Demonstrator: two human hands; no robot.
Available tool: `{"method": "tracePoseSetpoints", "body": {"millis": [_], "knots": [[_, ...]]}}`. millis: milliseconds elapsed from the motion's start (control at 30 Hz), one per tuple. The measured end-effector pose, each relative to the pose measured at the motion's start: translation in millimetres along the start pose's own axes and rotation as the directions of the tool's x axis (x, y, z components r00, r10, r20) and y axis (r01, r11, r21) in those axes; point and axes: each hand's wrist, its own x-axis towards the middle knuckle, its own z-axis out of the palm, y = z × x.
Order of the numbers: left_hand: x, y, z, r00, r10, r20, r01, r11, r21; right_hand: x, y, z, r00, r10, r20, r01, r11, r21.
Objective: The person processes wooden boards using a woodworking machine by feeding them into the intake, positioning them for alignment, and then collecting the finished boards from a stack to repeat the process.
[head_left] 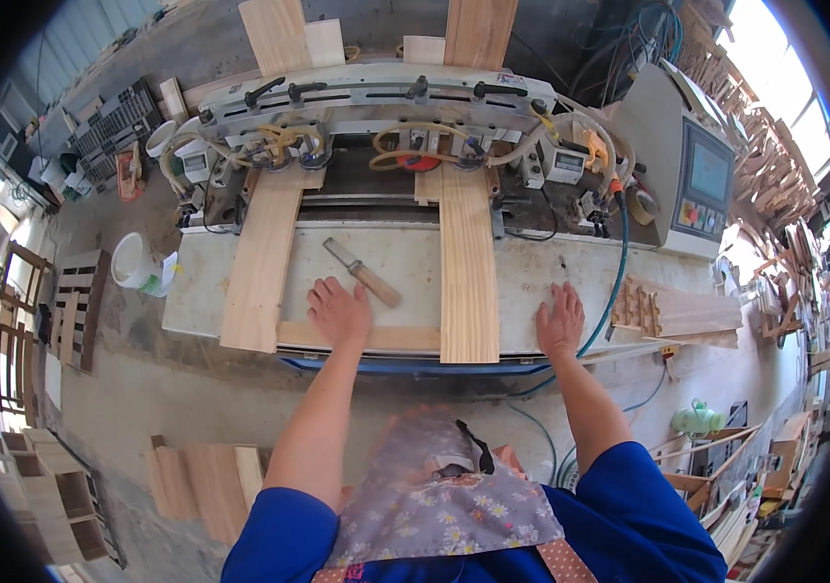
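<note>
My left hand rests on the pale bed of a woodworking machine, fingers apart and nothing in them. Just beyond it lies a chisel-like tool with a flat metal blade and a wooden handle, apart from the fingers. Under my left wrist runs a narrow wood strip along the front edge. Two long boards sit in the machine, the left board and the right board, with my left hand between them. To the right of the right board, my right hand lies open on the bed.
A control panel stands at the right. A teal hose drops over the bed beside my right hand. Stacked wood pieces lie at the bed's right end. A white bucket stands left; more boards lie on the floor.
</note>
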Motion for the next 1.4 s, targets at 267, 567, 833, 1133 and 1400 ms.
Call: {"method": "tracePoseSetpoints", "body": {"millis": [267, 567, 833, 1133, 1400], "knots": [[0.9, 0.8, 3.7, 1.000, -0.007, 0.006, 0.007, 1.000, -0.010, 5.3, 1.1, 0.2, 0.998, -0.040, -0.043, 0.040, 0.999, -0.002], [-2.1, -1.2, 6.8, 0.999, 0.001, -0.050, -0.001, 1.000, -0.019, 4.7, -1.4, -4.1, 0.999, -0.039, -0.019, 0.039, 0.999, 0.007], [-3.4, -3.6, 5.1, 0.999, 0.012, -0.040, -0.012, 1.000, -0.003, 0.3, 2.4, 2.0, 0.997, -0.061, -0.039, 0.061, 0.998, -0.002], [-2.0, -2.5, 3.5, 0.999, 0.023, -0.026, -0.024, 1.000, -0.017, -1.7, 1.1, 0.7, 0.999, -0.046, -0.028, 0.046, 0.999, -0.015], [2.9, -2.7, 5.1, 0.999, 0.018, -0.046, -0.018, 1.000, 0.001, 3.7, -0.6, -2.0, 0.996, -0.070, -0.051, 0.071, 0.997, 0.030]]}}
